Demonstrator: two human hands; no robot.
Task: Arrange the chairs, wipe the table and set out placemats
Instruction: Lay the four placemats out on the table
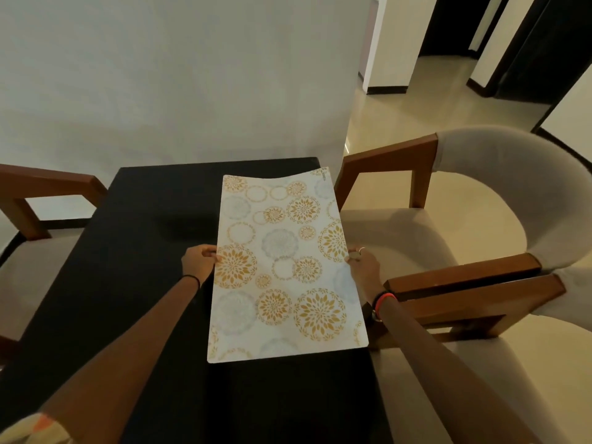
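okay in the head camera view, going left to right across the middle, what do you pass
Left chair's wooden armrest → bare black table → left hand → floral placemat → right hand → beige armchair on the right.

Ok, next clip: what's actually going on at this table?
A person is setting out a placemat patterned with gold and grey circles. The left hand grips its left long edge and the right hand its right, holding it over the dark table. The far end curls upward, so it is not lying flat yet. No other placemat shows on the table. Cushioned wooden chairs stand along both sides.
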